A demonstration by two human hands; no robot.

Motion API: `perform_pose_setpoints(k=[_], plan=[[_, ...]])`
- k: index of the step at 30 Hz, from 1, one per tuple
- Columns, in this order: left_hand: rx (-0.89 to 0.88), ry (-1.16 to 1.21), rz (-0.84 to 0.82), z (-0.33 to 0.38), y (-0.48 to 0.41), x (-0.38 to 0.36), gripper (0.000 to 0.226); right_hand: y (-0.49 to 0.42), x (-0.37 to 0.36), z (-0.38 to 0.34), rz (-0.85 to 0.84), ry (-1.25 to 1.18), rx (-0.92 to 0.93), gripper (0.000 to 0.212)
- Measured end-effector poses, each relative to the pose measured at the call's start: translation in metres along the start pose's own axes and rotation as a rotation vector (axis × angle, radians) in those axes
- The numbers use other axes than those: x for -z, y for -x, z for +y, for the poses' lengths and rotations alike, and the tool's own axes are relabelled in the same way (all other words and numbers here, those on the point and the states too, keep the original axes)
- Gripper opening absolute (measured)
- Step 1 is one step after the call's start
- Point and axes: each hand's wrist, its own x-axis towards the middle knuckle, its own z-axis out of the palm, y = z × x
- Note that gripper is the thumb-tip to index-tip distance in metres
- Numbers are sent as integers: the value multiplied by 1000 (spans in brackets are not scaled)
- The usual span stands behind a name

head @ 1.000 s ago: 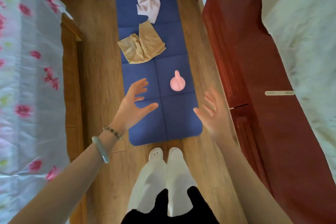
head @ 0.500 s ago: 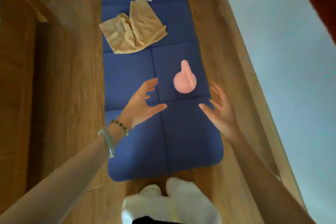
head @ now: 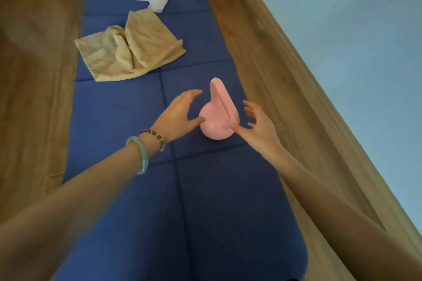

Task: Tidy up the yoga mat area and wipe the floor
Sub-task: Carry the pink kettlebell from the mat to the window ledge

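Flanking pink kettlebell [head: 217, 125]: left hand [head: 178, 116] and right hand [head: 260, 128] either side, equally near
Fingers spread wide, gripping nothing; thumbs touch its round body, handle axis points away along yoga mat [head: 127, 189]

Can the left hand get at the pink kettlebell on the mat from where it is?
Probably yes. The left hand is open right beside the pink kettlebell, thumb at its base, with nothing between them; the right hand flanks the other side.
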Motion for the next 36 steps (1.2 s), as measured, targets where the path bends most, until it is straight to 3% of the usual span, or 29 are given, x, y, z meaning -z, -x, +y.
perform_pose_setpoints(k=[5,10,17,21,25,31,36], plan=[[-56,-181,97,4,-53,-20,76,-20,-7,10,-46,-54,-76,67],[-115,-290,57,-1,-75,-40,72,-20,-23,10,-2,-9,-68,48],[-187,-290,139,10,-84,-42,35,-24,-32,10,59,100,-48,27],[-164,-401,246,7,-69,-36,26,-27,-25,12,22,89,-31,26],[-129,-482,306,-5,-32,-26,36,-47,-9,15,-56,99,51,37],[18,-75,166,-17,10,-18,24,-67,-16,-11,-272,293,197,25],[-42,-128,27,-15,7,-5,30,-69,-13,-23,-311,404,223,22]])
